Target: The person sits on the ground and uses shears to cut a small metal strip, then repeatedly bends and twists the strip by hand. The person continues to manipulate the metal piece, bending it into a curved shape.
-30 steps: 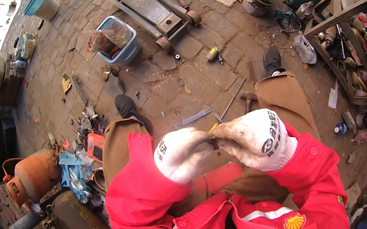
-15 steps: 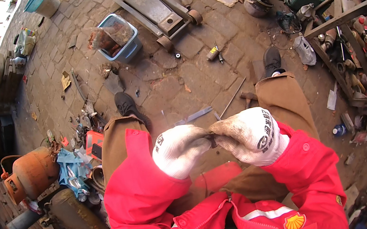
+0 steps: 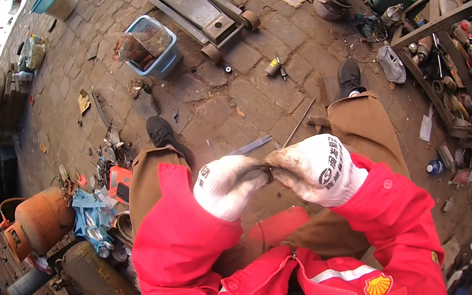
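Observation:
My left hand (image 3: pixel 227 187) and my right hand (image 3: pixel 317 173), both in white knitted work gloves with dirty fingers, meet in front of my lap. Their fingers are closed and pressed together at the tips. Something small and dark shows where the fingertips meet, but I cannot make out its kind. On the ground beyond my hands lie a flat metal strip (image 3: pixel 253 145), a thin rod (image 3: pixel 298 123) and a hammer (image 3: pixel 319 122). A blurred red object (image 3: pixel 279 226) is below, between my thighs.
A trolley jack (image 3: pixel 196 12) stands ahead, beside a blue plastic tub (image 3: pixel 164 65) with a filled bag. An orange gas cylinder (image 3: pixel 44 221) lies at left among scrap. A metal frame (image 3: pixel 438 22) with tools stands at right. A small yellow container (image 3: pixel 273 67) lies on the paving.
Both hands stay together and have shifted very slightly, with the right wrist a little further up and to the left. Nothing has visibly been let go.

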### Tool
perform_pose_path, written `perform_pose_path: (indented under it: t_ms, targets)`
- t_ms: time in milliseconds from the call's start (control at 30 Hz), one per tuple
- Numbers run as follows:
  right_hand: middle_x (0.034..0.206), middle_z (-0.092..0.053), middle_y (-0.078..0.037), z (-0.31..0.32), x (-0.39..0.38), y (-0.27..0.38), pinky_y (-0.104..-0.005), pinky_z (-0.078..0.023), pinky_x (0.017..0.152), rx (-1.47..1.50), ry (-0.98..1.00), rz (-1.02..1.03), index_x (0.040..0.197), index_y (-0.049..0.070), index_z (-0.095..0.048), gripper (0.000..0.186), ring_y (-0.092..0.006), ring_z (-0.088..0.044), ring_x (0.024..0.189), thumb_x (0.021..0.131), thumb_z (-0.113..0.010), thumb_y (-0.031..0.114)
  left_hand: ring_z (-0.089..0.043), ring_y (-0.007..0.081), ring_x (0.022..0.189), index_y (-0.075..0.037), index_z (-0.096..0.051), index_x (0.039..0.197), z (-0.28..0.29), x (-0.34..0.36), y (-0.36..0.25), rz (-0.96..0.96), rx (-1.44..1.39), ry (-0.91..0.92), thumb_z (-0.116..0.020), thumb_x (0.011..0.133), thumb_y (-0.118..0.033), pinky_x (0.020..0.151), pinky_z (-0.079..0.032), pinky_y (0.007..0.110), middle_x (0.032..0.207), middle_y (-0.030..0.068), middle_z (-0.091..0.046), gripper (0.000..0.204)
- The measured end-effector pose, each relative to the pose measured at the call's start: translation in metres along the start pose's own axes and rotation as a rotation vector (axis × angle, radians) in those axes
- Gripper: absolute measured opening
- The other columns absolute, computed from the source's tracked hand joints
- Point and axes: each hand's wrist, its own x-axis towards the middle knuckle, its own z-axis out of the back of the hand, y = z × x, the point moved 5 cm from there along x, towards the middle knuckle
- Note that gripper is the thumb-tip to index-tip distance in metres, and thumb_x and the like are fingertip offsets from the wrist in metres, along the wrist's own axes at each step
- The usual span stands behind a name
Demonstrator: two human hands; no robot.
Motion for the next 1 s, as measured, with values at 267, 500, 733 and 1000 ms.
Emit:
perform_pose_path:
  t_ms: [267, 500, 733, 1000]
  targets:
    - [0.083, -0.068, -0.014, -0.002, 0.0, -0.004, -0.039, -0.055, 0.063, -0.051, 0.169, -0.092, 0.106, 0.006, -0.067, 0.024, -0.0325, -0.068, 0.073, 0.083, -0.065, 0.009, -0.064, 0.0324, 0.076, -0.006, -0.071, 0.092, 0.002, 0.003, -0.01, -0.282, 0.419, 0.022, -0.064, 0.079, -0.008, 0.068, -0.051, 0.038, 0.081, 0.0137, -0.067, 0.014]
    - [0.08, -0.066, -0.016, -0.009, 0.003, -0.007, -0.0418, -0.053, 0.064, 0.075, 0.1, -0.064, 0.103, 0.006, -0.066, 0.02, -0.0359, -0.066, 0.073, 0.083, -0.062, 0.008, -0.061, 0.0174, 0.065, -0.001, -0.069, 0.096, 0.007, 0.003, -0.002, -0.19, 0.2, 0.087, -0.064, 0.082, 0.0, 0.061, -0.048, 0.03, 0.076, 0.0073, -0.065, 0.015]
    - [0.085, -0.067, -0.019, -0.018, 0.002, -0.011, -0.0436, -0.054, 0.07, 0.091, -0.001, -0.176, 0.103, 0.006, -0.066, 0.02, -0.0382, -0.066, 0.08, 0.084, -0.062, 0.008, -0.065, 0.0199, 0.086, 0.004, -0.066, 0.109, 0.0, 0.0, 0.028, 0.137, -0.238, -0.03, -0.058, 0.092, -0.011, 0.08, -0.05, 0.032, 0.094, 0.0134, -0.069, 0.024]
    - [0.08, -0.067, -0.02, -0.003, 0.007, -0.016, -0.0429, -0.054, 0.065, 0.14, -0.17, -0.22, 0.105, 0.003, -0.064, 0.018, -0.038, -0.068, 0.075, 0.088, -0.065, 0.011, -0.059, 0.0151, 0.08, 0.0, -0.063, 0.111, 0.002, 0.007, 0.012, -0.049, -0.216, -0.185, -0.056, 0.093, -0.011, 0.075, -0.048, 0.029, 0.088, 0.0064, -0.064, 0.022]
